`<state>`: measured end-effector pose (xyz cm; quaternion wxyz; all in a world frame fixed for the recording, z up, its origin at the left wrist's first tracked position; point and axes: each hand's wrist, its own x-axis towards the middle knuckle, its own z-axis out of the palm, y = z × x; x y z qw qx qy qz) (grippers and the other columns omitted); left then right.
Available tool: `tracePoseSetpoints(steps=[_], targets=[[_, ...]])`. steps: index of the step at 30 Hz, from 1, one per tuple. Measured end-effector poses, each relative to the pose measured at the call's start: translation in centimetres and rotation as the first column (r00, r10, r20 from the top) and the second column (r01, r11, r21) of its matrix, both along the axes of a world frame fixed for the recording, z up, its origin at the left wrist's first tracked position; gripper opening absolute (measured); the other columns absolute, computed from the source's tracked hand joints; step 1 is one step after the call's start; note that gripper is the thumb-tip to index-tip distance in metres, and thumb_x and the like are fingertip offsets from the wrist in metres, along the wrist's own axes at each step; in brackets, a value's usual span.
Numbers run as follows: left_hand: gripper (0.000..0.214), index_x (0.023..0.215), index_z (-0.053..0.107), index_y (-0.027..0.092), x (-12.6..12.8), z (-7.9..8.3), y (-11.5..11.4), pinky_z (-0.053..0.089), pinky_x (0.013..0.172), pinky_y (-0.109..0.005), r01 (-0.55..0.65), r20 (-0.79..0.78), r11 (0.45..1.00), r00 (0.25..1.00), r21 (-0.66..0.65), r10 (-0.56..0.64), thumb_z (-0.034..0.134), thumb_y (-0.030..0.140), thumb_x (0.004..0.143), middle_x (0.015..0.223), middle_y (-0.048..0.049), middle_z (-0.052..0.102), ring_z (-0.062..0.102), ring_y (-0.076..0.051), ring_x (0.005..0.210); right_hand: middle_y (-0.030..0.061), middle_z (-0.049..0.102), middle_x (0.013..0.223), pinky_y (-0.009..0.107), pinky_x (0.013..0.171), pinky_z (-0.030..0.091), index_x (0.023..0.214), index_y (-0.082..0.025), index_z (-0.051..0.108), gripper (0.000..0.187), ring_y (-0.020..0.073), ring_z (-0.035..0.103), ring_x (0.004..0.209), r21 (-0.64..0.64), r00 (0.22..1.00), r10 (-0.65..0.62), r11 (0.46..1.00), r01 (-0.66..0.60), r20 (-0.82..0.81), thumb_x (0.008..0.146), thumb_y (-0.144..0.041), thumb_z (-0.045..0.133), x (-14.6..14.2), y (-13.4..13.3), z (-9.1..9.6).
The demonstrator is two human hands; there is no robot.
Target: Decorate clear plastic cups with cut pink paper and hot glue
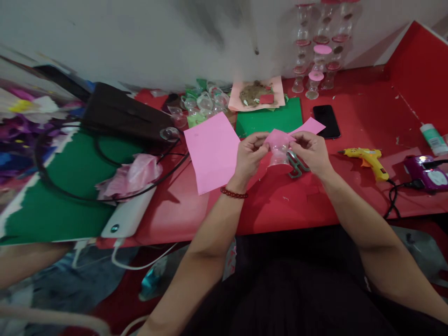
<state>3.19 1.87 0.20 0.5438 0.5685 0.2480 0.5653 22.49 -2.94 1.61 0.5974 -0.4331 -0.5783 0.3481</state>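
Between both hands, above the red table, is a small piece of pink paper lying over one end of a clear plastic cup-like piece. My left hand pinches the paper's left edge with thumb and fingers. On the other side, my right hand pinches its right edge. Scissors with green handles lie partly hidden behind the plastic piece and my right hand. A pink paper strip shows just beyond my right fingers. To the left lies a larger pink sheet.
Stacked clear plastic pieces stand by the wall. A phone, a yellow glue gun and a purple device lie right. Leftward are a white power bank, a black cable and a dark box. Another person's arm shows.
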Motion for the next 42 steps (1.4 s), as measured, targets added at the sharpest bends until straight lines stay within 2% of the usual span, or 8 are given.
tracePoseSetpoints(steps=[4,10,15,19,22,25,35,42], targets=[[0.024,0.100,0.082,0.025,-0.4,-0.2,0.1,0.063,0.083,-0.028,-0.047,-0.063,0.994,0.997,0.095,0.053,0.089,0.033,0.079,0.091,0.0003,0.085,0.078,-0.013,0.082,0.0002,0.081,0.086,0.034,0.081,0.061,0.088,-0.024,0.079,0.012,0.0166,0.074,0.081,0.217,0.981,-0.141,0.970,0.110,0.135,0.086,-0.023,0.068,0.0,-0.7,0.9],[0.027,0.104,0.085,0.027,-0.3,-0.2,-0.2,0.064,0.082,-0.031,0.065,-0.116,0.992,0.992,0.112,-0.052,0.089,0.043,0.083,0.100,-0.0030,0.086,0.079,-0.015,0.086,0.0007,0.081,0.087,0.033,0.077,0.060,0.088,-0.025,0.076,0.014,0.0167,0.074,0.079,0.431,0.922,-0.279,0.891,0.144,0.268,0.090,-0.019,0.064,0.5,-1.0,1.5],[0.034,0.095,0.082,0.027,0.4,-0.8,0.0,0.063,0.076,-0.030,0.041,-0.002,0.998,0.999,0.046,-0.041,0.095,0.051,0.076,0.082,0.0015,0.082,0.076,-0.014,0.076,0.0013,0.078,0.088,0.035,0.080,0.060,0.089,-0.025,0.072,0.006,0.0177,0.072,0.081,0.398,0.923,-0.246,0.910,0.115,0.295,0.090,-0.025,0.066,0.5,-1.0,1.4],[0.034,0.098,0.083,0.028,0.3,-0.3,-0.2,0.060,0.070,-0.026,0.136,0.022,0.990,0.990,0.022,-0.137,0.096,0.049,0.075,0.082,0.0025,0.081,0.073,-0.012,0.071,0.0019,0.076,0.086,0.036,0.080,0.058,0.084,-0.024,0.070,0.009,0.0180,0.069,0.080,0.388,0.898,-0.264,0.914,0.117,0.352,0.091,-0.026,0.064,0.7,-1.0,1.4],[0.036,0.109,0.085,0.030,-0.3,0.8,-0.5,0.064,0.084,-0.030,0.159,-0.037,0.986,0.987,0.044,-0.157,0.093,0.045,0.078,0.102,-0.0012,0.085,0.078,-0.016,0.091,0.0029,0.077,0.089,0.041,0.089,0.058,0.082,-0.027,0.071,0.009,0.0215,0.070,0.088,0.373,0.867,-0.262,0.923,0.097,0.424,0.088,-0.023,0.065,1.0,-1.0,1.4],[0.028,0.102,0.087,0.027,-0.6,1.6,-0.8,0.063,0.094,-0.034,0.068,-0.148,0.996,0.987,0.057,-0.059,0.088,0.047,0.083,0.107,-0.0048,0.086,0.079,-0.019,0.101,0.0034,0.077,0.089,0.044,0.094,0.057,0.080,-0.029,0.071,0.011,0.0240,0.071,0.092,0.333,0.857,-0.238,0.939,0.083,0.458,0.084,-0.020,0.068,1.2,-1.0,1.5],[0.031,0.094,0.087,0.027,0.3,0.7,-0.7,0.065,0.072,-0.030,-0.032,-0.069,0.999,0.997,0.017,0.033,0.088,0.054,0.079,0.085,-0.0006,0.084,0.074,-0.014,0.073,0.0000,0.074,0.078,0.033,0.072,0.052,0.081,-0.024,0.072,0.012,0.0171,0.063,0.073,0.129,0.961,-0.146,0.985,0.118,0.236,0.083,-0.032,0.065,0.3,-1.3,2.0],[0.026,0.095,0.082,0.024,-0.1,0.8,-0.6,0.063,0.080,-0.030,0.048,-0.107,0.998,0.993,0.026,-0.045,0.088,0.045,0.080,0.087,-0.0010,0.084,0.075,-0.013,0.077,0.0000,0.074,0.076,0.032,0.072,0.053,0.078,-0.024,0.072,0.012,0.0163,0.063,0.070,0.228,0.937,-0.213,0.962,0.150,0.279,0.083,-0.027,0.062,0.3,-1.5,2.4]])
